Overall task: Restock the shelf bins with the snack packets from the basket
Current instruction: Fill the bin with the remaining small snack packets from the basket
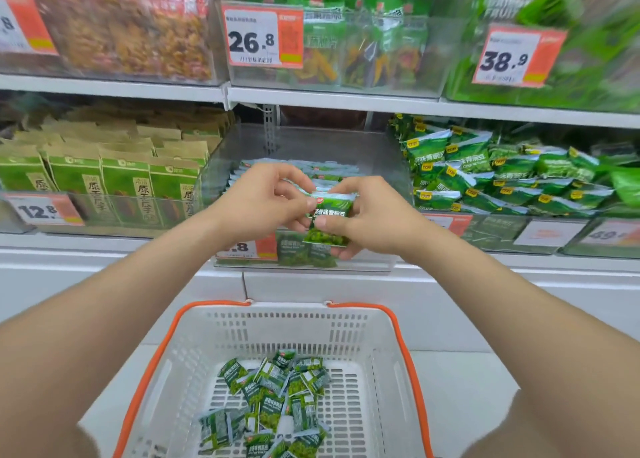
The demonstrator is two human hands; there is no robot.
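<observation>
Both my hands meet in front of the clear middle shelf bin (388,167). My right hand (363,215) grips a small stack of green snack packets (330,220) upright, thumb across the front. My left hand (265,199) pinches the stack's top left edge. Behind my hands, more of the same packets (304,168) lie in rows inside the bin. Below, a white basket with orange handles (381,333) holds several loose green packets (273,398) on its floor.
Kraft-and-green boxes (114,177) fill the bin to the left; a heap of green bags (502,170) fills the bin to the right. Upper shelf bins carry price tags 26.8 (258,38) and 38.9 (512,58). The white shelf ledge (450,284) runs below the bins.
</observation>
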